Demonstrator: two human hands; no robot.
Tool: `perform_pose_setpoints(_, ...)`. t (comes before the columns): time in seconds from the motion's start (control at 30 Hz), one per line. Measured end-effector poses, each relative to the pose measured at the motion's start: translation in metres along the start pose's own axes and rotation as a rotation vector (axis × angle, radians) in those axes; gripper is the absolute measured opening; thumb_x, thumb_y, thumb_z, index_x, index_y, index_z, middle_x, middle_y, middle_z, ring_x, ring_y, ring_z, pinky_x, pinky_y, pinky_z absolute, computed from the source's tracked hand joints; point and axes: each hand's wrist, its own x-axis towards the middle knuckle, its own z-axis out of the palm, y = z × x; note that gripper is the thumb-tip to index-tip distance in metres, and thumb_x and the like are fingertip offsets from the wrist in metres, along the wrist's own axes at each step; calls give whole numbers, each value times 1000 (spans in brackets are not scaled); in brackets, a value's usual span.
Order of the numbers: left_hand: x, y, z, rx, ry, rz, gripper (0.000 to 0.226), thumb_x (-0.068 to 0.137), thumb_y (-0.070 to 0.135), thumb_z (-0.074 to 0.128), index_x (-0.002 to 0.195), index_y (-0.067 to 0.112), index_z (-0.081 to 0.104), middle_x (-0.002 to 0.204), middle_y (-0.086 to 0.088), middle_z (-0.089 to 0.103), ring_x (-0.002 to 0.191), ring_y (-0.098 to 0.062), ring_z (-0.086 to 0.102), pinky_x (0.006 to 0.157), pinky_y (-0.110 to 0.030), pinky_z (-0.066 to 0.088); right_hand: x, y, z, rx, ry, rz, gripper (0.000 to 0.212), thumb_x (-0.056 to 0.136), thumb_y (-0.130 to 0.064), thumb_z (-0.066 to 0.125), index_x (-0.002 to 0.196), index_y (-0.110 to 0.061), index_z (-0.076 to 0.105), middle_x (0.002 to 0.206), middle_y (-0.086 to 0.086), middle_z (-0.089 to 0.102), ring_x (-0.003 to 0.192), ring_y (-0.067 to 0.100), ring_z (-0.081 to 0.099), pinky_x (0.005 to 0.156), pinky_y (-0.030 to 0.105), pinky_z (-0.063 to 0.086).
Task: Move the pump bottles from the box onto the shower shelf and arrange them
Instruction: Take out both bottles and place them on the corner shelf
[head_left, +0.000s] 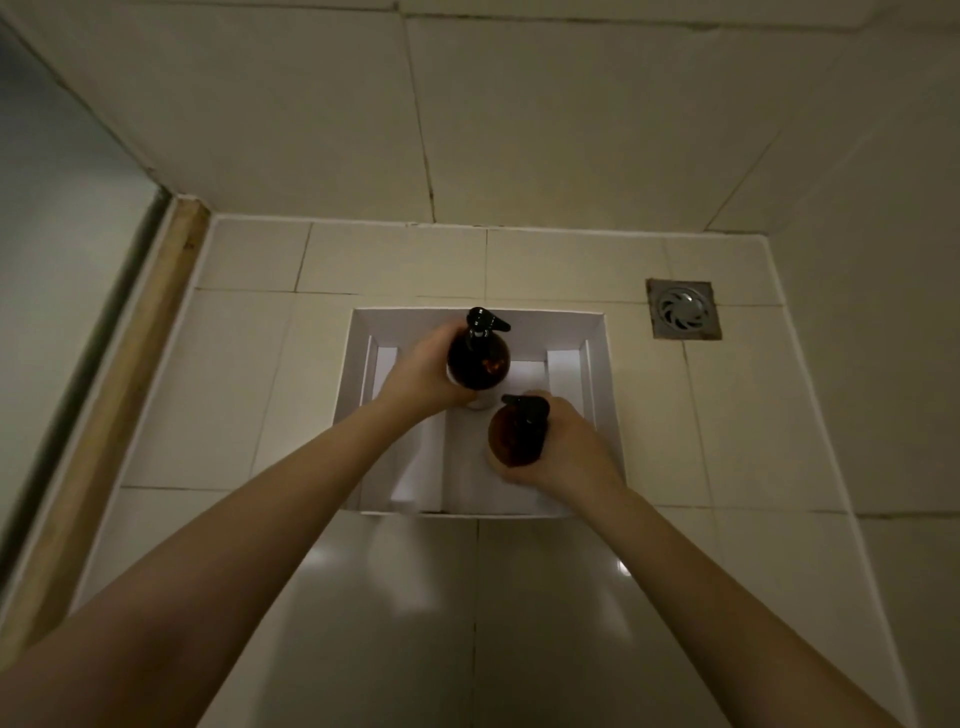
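— Holding what with the left hand (421, 376)?

— Curled round the body of the far pump bottle (478, 361), over the middle of the box (613, 410) toward its far edge, with the nozzle to the right. Hard to tell whether lifted or standing on the box's bottom.

— And with the right hand (569, 449)?

— Wrapped round the near pump bottle (514, 436), close to the box's right wall, with the nozzle aimed left at the other one.

— Worth worrying about?

— Likely knocking the two together on the way up, being so close. Also catching a pump head on the box's rim if raised at a slant. Gripping smooth round sides, one per hand, so maybe slipping and dropping onto the tiled floor (234, 389), with a drain (683, 309) off the box's far right corner. Best lifted straight and kept apart.

— And the shower shelf?

— Nowhere in view, so turning away with both hands full; easy to tip one bottle while setting down the other.
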Motion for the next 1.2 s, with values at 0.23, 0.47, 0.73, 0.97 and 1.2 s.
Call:
perform_pose_setpoints(0.23,-3,5,13,-116,53,-43,72,60,30,83,122,18,49,119,2,58,114,-15,54,97,-40,48,6,3,6,37,-16,2,68,58,-34,84,113,-40,44,110,-12,59,104,15,60,87,36,55)
perform_pose_setpoints(0.47,-14,15,-1,-290,171,-153,69,58,29,86,118,15,54,115,3,62,108,-12,58,95,-35,49,-3,-3,-10,177,14,-11,78,53,-28,87,119,-38,46,114,-13,60,110,12,58,88,32,52)
perform_pose_setpoints(0.73,-44,51,-97,-435,331,-95,76,52,22,89,117,24,50,114,10,59,104,2,57,79,-10,47,-9,-51,-84,455,79,-104,75,48,-17,89,110,-36,51,105,-24,57,101,-5,54,84,26,49)
perform_pose_setpoints(0.97,-61,66,-160,-452,397,-20,73,53,16,87,116,31,53,115,11,60,104,2,59,75,-12,52,-4,-109,-136,465,133,-243,72,45,-33,87,101,-56,47,109,-28,52,102,-3,50,73,17,43)
perform_pose_setpoints(1.2,-68,60,-164,-462,434,-53,73,54,15,86,119,18,53,117,3,60,109,-10,59,84,-25,54,12,-121,-136,440,99,-252,71,45,-30,87,103,-50,51,107,-23,55,100,1,52,74,22,46)
